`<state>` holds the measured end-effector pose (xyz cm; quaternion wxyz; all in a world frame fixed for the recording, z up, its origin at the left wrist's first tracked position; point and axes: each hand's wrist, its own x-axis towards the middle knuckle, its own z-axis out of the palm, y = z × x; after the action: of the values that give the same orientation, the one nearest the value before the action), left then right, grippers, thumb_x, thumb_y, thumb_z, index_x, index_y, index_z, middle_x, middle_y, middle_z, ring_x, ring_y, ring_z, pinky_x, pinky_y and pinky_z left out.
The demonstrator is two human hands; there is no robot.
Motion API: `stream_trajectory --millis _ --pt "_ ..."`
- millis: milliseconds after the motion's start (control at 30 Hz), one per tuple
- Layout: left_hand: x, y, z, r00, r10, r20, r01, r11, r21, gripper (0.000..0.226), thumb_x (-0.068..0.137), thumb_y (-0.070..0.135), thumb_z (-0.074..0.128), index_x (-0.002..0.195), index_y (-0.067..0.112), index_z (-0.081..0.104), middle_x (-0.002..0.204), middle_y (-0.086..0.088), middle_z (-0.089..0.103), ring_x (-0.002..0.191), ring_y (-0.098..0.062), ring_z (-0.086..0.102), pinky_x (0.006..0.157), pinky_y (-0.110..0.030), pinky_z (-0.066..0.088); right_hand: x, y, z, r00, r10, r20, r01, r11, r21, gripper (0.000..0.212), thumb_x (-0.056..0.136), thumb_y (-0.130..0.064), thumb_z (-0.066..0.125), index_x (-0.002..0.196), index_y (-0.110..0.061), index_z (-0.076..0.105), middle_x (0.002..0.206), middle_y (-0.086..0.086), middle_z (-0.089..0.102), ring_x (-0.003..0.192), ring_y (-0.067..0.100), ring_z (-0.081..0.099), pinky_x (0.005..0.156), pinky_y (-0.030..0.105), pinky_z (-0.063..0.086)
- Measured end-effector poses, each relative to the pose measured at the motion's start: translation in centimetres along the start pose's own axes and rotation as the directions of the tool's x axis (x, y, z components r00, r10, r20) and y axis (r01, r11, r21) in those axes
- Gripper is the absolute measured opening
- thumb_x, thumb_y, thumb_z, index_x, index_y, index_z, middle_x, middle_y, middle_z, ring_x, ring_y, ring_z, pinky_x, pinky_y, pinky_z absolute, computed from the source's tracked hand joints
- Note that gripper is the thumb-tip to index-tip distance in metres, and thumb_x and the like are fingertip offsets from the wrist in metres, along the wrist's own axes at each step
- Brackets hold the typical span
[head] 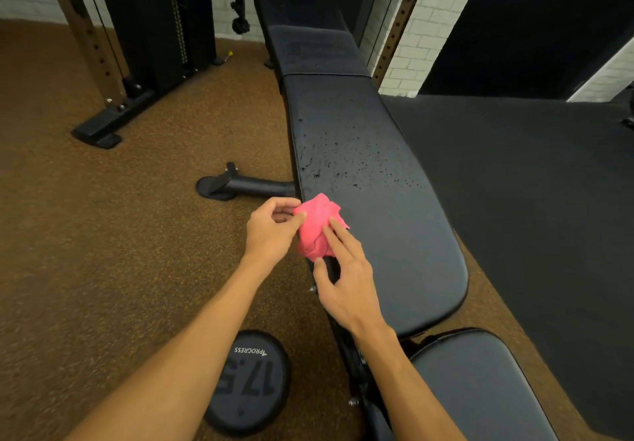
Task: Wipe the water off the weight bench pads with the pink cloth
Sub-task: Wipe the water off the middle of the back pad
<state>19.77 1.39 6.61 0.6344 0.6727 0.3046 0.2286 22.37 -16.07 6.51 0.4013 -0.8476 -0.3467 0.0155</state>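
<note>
A bunched pink cloth sits at the left edge of the long black bench pad. My left hand pinches the cloth's left side between thumb and fingers. My right hand holds the cloth from the near side, fingers laid over it and thumb under it. Water droplets speckle the pad beyond the cloth. A farther pad also looks wet. The seat pad lies nearest me at the lower right.
A round 17.5 weight lies on the brown floor near the bench's left side. The bench foot sticks out left. A rack base stands at the back left. Dark matting lies right.
</note>
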Motion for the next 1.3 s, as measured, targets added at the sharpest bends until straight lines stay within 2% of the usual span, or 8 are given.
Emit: stream_trajectory --millis 200,400,567,700,933,1100,1200,1300 --pt "-1.5 0.4 2.7 0.988 0.044 -0.145 -0.013 0.978 0.207 0.033 0.104 0.016 0.057 0.133 0.025 0.069 0.134 -0.002 0.065 0.125 -0.017 0.060 0.116 -0.036 0.042 2.7 2.7 -2.9 0.986 0.041 -0.165 -0.033 0.998 0.047 0.048 0.097 -0.035 0.058 0.141 -0.016 0.066 0.153 -0.004 0.058 0.145 0.010 0.046 0.124 0.040 0.037" --pt "-2.4 0.7 7.0 0.996 -0.001 -0.093 0.031 0.946 0.322 0.070 0.112 0.047 0.035 0.167 0.008 0.017 0.174 -0.010 0.015 0.160 -0.024 0.016 0.128 -0.035 0.012 6.4 6.7 -5.0 0.962 0.157 -0.225 -0.164 0.986 -0.014 0.048 0.101 -0.035 0.051 0.142 -0.016 0.064 0.156 -0.002 0.055 0.149 0.014 0.040 0.126 0.045 0.033" --pt "0.7 -0.3 7.3 0.977 -0.023 -0.211 0.083 0.957 0.278 0.066 0.113 0.047 0.029 0.163 0.005 0.030 0.163 -0.018 0.038 0.152 -0.033 0.034 0.120 -0.038 0.026 7.0 8.1 -4.0 0.963 0.093 -0.252 -0.136 0.978 -0.159 0.046 0.105 -0.033 0.049 0.147 -0.016 0.059 0.160 -0.003 0.049 0.154 0.017 0.036 0.129 0.042 0.027" --pt "2.8 -0.3 6.8 0.952 -0.159 -0.261 0.190 0.977 0.097 0.060 0.112 0.052 0.028 0.144 0.009 0.054 0.135 -0.015 0.064 0.128 -0.031 0.056 0.083 -0.025 0.032 6.7 8.6 -3.6 0.957 0.046 -0.286 -0.116 0.966 -0.232 0.044 0.105 -0.027 0.053 0.148 -0.016 0.058 0.161 -0.002 0.048 0.155 0.017 0.036 0.129 0.032 0.022" --pt "-6.6 -4.6 8.6 0.927 -0.144 -0.345 0.191 0.976 0.106 0.051 0.113 0.045 0.034 0.128 0.006 0.062 0.119 -0.022 0.071 0.113 -0.037 0.064 0.085 -0.033 0.036 6.9 9.0 -3.2 0.942 0.013 -0.335 -0.098 0.966 -0.238 0.043 0.103 -0.025 0.052 0.144 -0.016 0.062 0.158 -0.003 0.053 0.151 0.017 0.042 0.125 0.036 0.030" --pt "-1.9 -3.2 8.4 0.919 -0.121 -0.375 0.166 0.982 0.089 0.048 0.113 0.042 0.032 0.128 0.008 0.063 0.091 -0.005 0.074 0.072 0.000 0.064 0.089 -0.032 0.045 7.0 9.0 -3.2 0.938 0.012 -0.346 -0.099 0.967 -0.234 0.043 0.102 -0.024 0.051 0.142 -0.017 0.063 0.156 -0.004 0.054 0.150 0.016 0.043 0.123 0.031 0.029" --pt "-1.3 -3.4 8.9 0.897 -0.132 -0.421 0.177 0.982 0.069 0.053 0.112 0.047 0.032 0.129 0.006 0.062 0.101 -0.002 0.072 0.092 -0.019 0.066 0.084 -0.024 0.038 7.0 9.0 -3.1 0.936 0.021 -0.351 -0.107 0.967 -0.229 0.042 0.102 -0.023 0.052 0.142 -0.017 0.063 0.156 -0.004 0.055 0.150 0.015 0.042 0.122 0.032 0.031" --pt "-4.6 -5.5 10.1 0.881 -0.083 -0.465 0.113 0.993 0.037 0.073 0.103 0.067 0.028 0.134 0.009 0.060 0.115 -0.008 0.072 0.107 -0.023 0.069 0.096 -0.033 0.049 6.9 9.0 -3.1 0.937 0.024 -0.350 -0.114 0.964 -0.239 0.043 0.102 -0.023 0.051 0.142 -0.018 0.063 0.155 -0.005 0.055 0.150 0.015 0.042 0.121 0.033 0.032"
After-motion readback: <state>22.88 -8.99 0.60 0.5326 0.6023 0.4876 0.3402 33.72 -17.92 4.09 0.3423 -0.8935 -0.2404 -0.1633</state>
